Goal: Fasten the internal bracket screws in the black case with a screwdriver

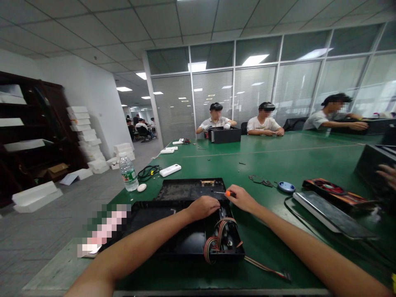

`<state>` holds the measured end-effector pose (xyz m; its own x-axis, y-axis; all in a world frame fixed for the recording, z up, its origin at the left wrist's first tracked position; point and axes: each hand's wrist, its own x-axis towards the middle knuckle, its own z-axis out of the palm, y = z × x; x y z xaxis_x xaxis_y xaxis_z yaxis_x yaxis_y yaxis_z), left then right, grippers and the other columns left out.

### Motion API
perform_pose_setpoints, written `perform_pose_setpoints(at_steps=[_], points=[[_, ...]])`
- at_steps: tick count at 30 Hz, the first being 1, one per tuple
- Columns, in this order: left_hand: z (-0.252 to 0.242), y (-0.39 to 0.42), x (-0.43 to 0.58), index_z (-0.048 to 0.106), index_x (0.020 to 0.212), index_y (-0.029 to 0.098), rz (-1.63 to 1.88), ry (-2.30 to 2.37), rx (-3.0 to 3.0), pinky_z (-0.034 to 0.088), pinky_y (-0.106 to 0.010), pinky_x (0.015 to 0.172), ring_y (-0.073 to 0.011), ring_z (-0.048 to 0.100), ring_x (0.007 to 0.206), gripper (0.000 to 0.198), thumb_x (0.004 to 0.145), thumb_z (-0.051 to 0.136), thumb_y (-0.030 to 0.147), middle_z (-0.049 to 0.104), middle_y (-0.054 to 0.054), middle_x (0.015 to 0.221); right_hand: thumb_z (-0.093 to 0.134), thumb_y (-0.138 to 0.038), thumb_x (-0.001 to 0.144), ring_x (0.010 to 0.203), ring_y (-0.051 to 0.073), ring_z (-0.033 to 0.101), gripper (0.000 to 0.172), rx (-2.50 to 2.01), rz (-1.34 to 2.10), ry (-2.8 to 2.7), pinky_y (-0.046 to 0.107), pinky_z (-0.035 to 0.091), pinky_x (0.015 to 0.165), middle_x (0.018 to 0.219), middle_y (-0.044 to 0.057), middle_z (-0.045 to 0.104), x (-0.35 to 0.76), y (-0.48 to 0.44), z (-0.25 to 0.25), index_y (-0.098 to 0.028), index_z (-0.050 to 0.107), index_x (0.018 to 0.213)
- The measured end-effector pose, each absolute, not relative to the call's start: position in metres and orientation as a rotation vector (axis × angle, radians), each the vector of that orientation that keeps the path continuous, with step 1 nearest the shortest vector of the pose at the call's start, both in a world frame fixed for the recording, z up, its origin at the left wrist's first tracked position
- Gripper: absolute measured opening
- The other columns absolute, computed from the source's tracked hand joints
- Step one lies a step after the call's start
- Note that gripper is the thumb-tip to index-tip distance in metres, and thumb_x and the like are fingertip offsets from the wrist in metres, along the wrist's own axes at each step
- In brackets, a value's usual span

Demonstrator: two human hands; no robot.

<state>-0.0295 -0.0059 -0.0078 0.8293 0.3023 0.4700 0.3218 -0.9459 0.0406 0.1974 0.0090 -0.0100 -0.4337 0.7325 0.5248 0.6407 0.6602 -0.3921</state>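
Note:
An open black case (185, 251) lies on the green table, with a flat black panel (182, 190) behind it. My left hand (206, 207) is at the case's back right part, fingers pressed together; what they hold, if anything, is hidden. My right hand (240, 198) grips an orange-handled screwdriver (228, 193), its thin shaft pointing left over the panel. Striped cables (210, 247) are bundled in the right end of the case, and one cable with a connector (286, 275) trails onto the table.
A water bottle (128, 175), white power bank (170, 170) and black cable stand at the left. On the right are a blue round dish (286, 187), a graphics card (335, 194) and a phone-like slab (332, 214). Several people sit across the green table (216, 159).

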Motion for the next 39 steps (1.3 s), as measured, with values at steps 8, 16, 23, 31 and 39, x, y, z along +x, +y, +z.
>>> perform_pose_setpoints(at_steps=[8, 16, 23, 31, 39], points=[[-0.001, -0.008, -0.031, 0.063, 0.081, 0.011, -0.786, -0.493, -3.079, 0.044, -0.020, 0.081, -0.0120, 0.061, 0.083, 0.016, 0.085, 0.048, 0.016, 0.066, -0.006, 0.089, 0.050, -0.034, 0.082, 0.073, 0.016, 0.053, 0.018, -1.063, 0.253, -2.142, 0.029, 0.041, 0.068, 0.080, 0.004, 0.059, 0.193, 0.002, 0.001, -0.018, 0.057, 0.085], [-0.007, -0.008, -0.030, 0.064, 0.082, 0.012, -0.911, -0.600, -3.053, 0.044, -0.020, 0.083, -0.0121, 0.061, 0.085, 0.018, 0.086, 0.049, 0.020, 0.067, -0.006, 0.091, 0.046, -0.038, 0.082, 0.074, 0.016, 0.054, 0.023, -1.108, 0.385, -2.048, 0.029, 0.041, 0.070, 0.082, 0.002, 0.059, 0.195, -0.005, 0.009, -0.018, 0.052, 0.091], [-0.003, -0.010, -0.031, 0.063, 0.084, 0.013, -0.814, -0.564, -3.119, 0.043, -0.022, 0.085, -0.0126, 0.061, 0.088, 0.018, 0.087, 0.046, 0.017, 0.066, -0.006, 0.092, 0.046, -0.038, 0.082, 0.075, 0.017, 0.054, 0.021, -1.110, 0.395, -2.071, 0.029, 0.041, 0.070, 0.082, 0.002, 0.059, 0.195, -0.004, 0.007, -0.019, 0.053, 0.089], [0.004, -0.014, -0.032, 0.063, 0.079, 0.012, -0.777, -0.504, -3.164, 0.044, -0.020, 0.081, -0.0122, 0.061, 0.083, 0.014, 0.082, 0.050, 0.015, 0.066, -0.006, 0.090, 0.051, -0.027, 0.075, 0.072, 0.014, 0.048, 0.026, -1.030, 0.536, -1.955, 0.028, 0.040, 0.068, 0.083, 0.000, 0.050, 0.203, 0.002, 0.004, -0.019, 0.042, 0.098], [0.001, -0.013, -0.032, 0.064, 0.077, 0.012, -0.815, -0.546, -3.135, 0.044, -0.019, 0.079, -0.0114, 0.061, 0.081, 0.014, 0.081, 0.050, 0.014, 0.066, -0.006, 0.088, 0.050, -0.046, 0.080, 0.038, 0.007, 0.030, 0.037, -0.912, 1.053, -1.818, 0.021, 0.024, 0.039, 0.049, -0.009, 0.035, 0.226, -0.009, 0.037, -0.015, 0.050, 0.099]])
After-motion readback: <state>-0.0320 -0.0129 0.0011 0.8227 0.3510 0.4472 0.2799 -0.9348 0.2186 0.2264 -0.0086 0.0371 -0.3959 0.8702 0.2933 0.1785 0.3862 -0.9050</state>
